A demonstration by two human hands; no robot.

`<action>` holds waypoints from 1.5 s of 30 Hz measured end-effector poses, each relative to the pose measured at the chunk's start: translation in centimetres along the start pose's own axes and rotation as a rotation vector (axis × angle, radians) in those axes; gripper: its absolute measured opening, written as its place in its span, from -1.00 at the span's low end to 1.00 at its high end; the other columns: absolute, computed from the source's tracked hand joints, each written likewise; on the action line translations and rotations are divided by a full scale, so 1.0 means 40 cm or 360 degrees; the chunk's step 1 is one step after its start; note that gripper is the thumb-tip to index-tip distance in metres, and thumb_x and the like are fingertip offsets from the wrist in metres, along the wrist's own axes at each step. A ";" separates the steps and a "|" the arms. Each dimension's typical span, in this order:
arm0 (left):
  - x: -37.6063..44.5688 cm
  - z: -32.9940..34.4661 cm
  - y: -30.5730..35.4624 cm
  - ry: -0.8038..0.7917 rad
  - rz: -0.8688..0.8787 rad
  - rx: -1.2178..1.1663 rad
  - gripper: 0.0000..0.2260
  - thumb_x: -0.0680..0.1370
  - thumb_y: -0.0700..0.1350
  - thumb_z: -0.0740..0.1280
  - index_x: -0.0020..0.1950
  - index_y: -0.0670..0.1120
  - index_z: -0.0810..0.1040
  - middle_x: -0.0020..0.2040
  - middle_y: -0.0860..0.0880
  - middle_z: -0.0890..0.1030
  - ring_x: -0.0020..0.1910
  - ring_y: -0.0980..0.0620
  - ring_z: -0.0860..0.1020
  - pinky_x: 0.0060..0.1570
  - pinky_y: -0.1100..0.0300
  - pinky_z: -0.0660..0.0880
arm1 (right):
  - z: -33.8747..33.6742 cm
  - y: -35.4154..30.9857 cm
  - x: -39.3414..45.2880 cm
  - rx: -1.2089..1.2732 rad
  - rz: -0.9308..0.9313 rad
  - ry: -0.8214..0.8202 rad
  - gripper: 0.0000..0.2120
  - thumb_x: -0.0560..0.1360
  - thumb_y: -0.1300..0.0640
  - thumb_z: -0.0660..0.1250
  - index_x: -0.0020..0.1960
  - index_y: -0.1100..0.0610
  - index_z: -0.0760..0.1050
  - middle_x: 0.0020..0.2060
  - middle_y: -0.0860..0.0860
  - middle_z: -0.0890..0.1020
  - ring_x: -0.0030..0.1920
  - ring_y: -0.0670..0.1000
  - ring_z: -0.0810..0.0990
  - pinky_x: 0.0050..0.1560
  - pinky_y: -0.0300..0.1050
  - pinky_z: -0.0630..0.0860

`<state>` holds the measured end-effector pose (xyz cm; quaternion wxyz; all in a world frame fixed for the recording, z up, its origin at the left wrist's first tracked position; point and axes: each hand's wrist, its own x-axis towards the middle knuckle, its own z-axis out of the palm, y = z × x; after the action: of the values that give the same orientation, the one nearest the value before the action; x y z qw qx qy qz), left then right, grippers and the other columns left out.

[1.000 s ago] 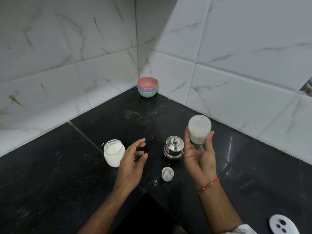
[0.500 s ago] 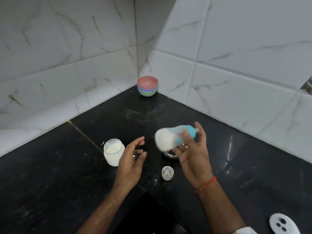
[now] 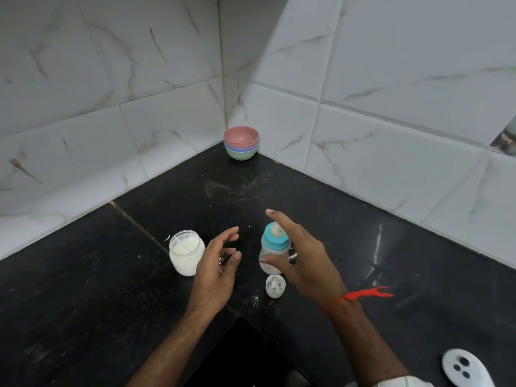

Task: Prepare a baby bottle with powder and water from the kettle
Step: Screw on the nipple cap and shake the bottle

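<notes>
The baby bottle (image 3: 273,248), with a blue collar and a teat on top, is upright just above the black counter (image 3: 111,275). My right hand (image 3: 305,261) grips it, thumb across its lower body and forefinger stretched past the teat. My left hand (image 3: 216,265) hovers open between the bottle and the open glass jar of white powder (image 3: 184,252), which has a pale scoop inside. The bottle's clear cap (image 3: 275,286) lies on the counter below the bottle. Only a sliver of the steel kettle (image 3: 293,256) shows behind my right hand.
A stack of coloured bowls (image 3: 241,143) sits in the tiled corner. A white plastic object with dark holes (image 3: 465,371) lies at the lower right. Spilled powder specks dot the counter near the cap. The counter's inner corner edge is just below my wrists.
My right hand has turned the bottle from upside down, through sideways, to upright, and lowered it in front of the kettle. My left hand has stayed open in place.
</notes>
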<state>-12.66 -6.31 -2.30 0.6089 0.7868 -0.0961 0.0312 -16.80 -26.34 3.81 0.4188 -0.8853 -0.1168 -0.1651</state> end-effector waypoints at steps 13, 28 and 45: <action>-0.008 0.001 0.006 0.0017 0.0002 -0.0027 -0.54 0.61 -0.27 0.36 0.38 0.22 0.48 0.27 0.13 0.60 0.10 0.12 0.62 0.02 0.35 0.53 | 0.000 -0.015 0.009 0.2571 0.0987 0.0944 -0.27 0.42 0.05 0.50 0.53 0.11 0.35 0.35 0.24 0.59 0.23 0.15 0.68 0.07 0.08 0.71; -0.006 -0.002 0.001 0.0036 0.0009 -0.0060 -0.54 0.61 -0.28 0.36 0.39 0.19 0.49 0.27 0.13 0.60 0.08 0.08 0.62 0.07 0.32 0.52 | -0.034 0.014 0.005 0.2807 0.1150 0.0971 -0.43 0.53 0.06 0.43 0.47 0.22 0.41 0.33 0.22 0.62 0.23 0.16 0.69 -0.02 0.07 0.72; -0.005 -0.003 -0.005 0.0038 0.0009 -0.0035 -0.54 0.62 -0.28 0.35 0.42 0.15 0.48 0.28 0.12 0.60 0.10 0.08 0.62 0.14 0.23 0.54 | 0.035 -0.018 -0.034 0.1498 0.0681 0.0667 -0.36 0.49 0.27 0.51 0.44 -0.18 0.39 0.27 0.14 0.63 0.15 0.10 0.72 0.08 0.01 0.69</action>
<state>-12.82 -6.14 -2.49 0.6185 0.7793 -0.0915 0.0414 -18.01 -24.88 2.94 0.8074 -0.5550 0.0902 -0.1787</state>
